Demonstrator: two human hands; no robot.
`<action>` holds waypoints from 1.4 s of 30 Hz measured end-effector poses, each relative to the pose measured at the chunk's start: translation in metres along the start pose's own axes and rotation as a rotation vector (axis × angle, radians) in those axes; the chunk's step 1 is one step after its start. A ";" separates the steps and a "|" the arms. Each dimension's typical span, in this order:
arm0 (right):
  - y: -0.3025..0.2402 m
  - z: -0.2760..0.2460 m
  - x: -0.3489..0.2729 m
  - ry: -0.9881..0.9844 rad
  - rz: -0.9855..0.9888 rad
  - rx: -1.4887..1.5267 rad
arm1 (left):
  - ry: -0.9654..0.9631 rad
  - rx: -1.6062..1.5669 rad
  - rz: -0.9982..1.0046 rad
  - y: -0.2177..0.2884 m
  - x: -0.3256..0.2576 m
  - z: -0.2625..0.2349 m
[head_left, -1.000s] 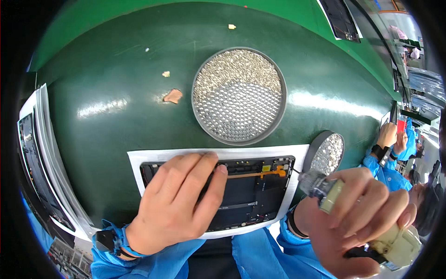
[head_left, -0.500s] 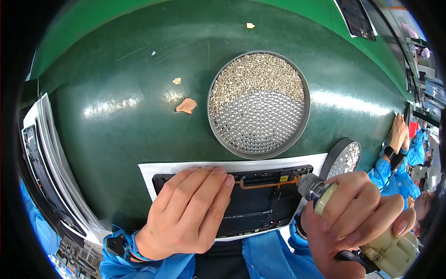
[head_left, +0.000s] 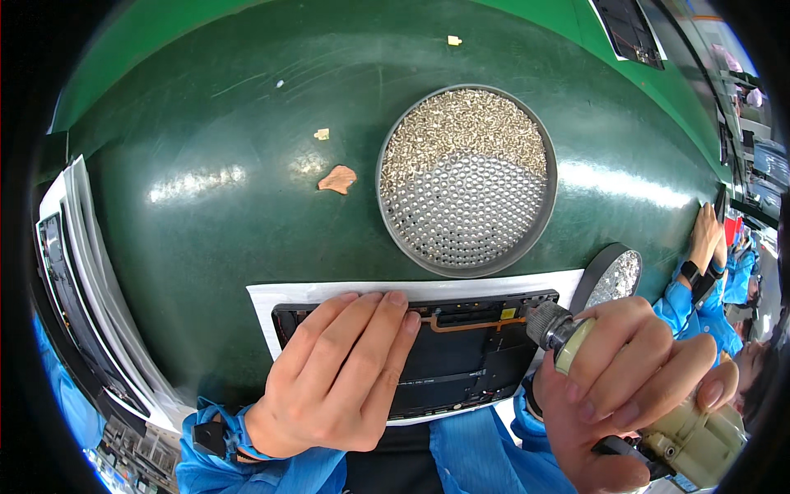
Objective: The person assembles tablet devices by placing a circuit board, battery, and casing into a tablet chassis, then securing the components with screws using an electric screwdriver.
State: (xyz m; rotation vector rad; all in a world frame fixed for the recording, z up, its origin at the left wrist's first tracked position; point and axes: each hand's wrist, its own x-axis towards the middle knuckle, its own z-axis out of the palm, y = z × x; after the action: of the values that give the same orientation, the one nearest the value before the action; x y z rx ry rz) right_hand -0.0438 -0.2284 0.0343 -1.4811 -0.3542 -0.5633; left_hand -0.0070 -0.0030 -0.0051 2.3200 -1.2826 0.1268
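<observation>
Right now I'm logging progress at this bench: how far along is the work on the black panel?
Done: the black panel lies flat on a white sheet, and the large round tray holds many screws. In hand: the left hand presses the panel down, and the right hand grips an electric screwdriver at its right edge. Left: which screws are seated cannot be told.

Both hands bare, no gloves. Bright blue sleeves, gathered at the cuffs. Left hand [head_left: 333,375]: dark strap around the wrist [head_left: 216,436] at 8 o'clock. Right hand [head_left: 634,387]: dark band at the wrist, 9 o'clock side.
</observation>
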 end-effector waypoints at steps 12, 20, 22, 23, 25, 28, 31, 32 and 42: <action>-0.018 0.015 0.029 0.003 -0.008 -0.055 | 0.006 -0.036 -0.030 0.001 -0.003 -0.005; 0.031 0.041 0.018 0.299 -0.085 -0.116 | -0.002 -0.081 -0.055 0.000 -0.003 -0.004; 0.036 0.033 0.018 0.219 -0.096 -0.077 | -0.010 -0.087 -0.066 0.001 -0.002 -0.004; 0.036 0.032 0.019 0.216 -0.094 -0.073 | -0.013 -0.093 -0.068 0.001 -0.002 -0.005; 0.037 0.032 0.019 0.215 -0.088 -0.072 | -0.032 -0.089 -0.070 0.001 -0.001 -0.006; 0.040 0.032 0.019 0.206 -0.091 -0.084 | -0.034 -0.089 -0.070 0.000 -0.001 -0.003; 0.040 0.031 0.019 0.201 -0.100 -0.082 | -0.017 -0.089 -0.074 0.001 -0.002 0.000; 0.039 0.033 0.017 0.221 -0.088 -0.110 | -0.018 -0.089 -0.074 0.002 -0.002 0.000; -0.006 0.026 0.027 0.006 -0.013 -0.055 | 0.012 -0.061 -0.135 0.010 -0.003 0.002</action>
State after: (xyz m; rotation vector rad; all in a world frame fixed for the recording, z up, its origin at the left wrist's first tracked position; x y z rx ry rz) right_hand -0.0217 -0.2066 0.0559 -1.5308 -0.3468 -0.5921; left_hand -0.0177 -0.0062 -0.0044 2.3411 -1.1046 0.0558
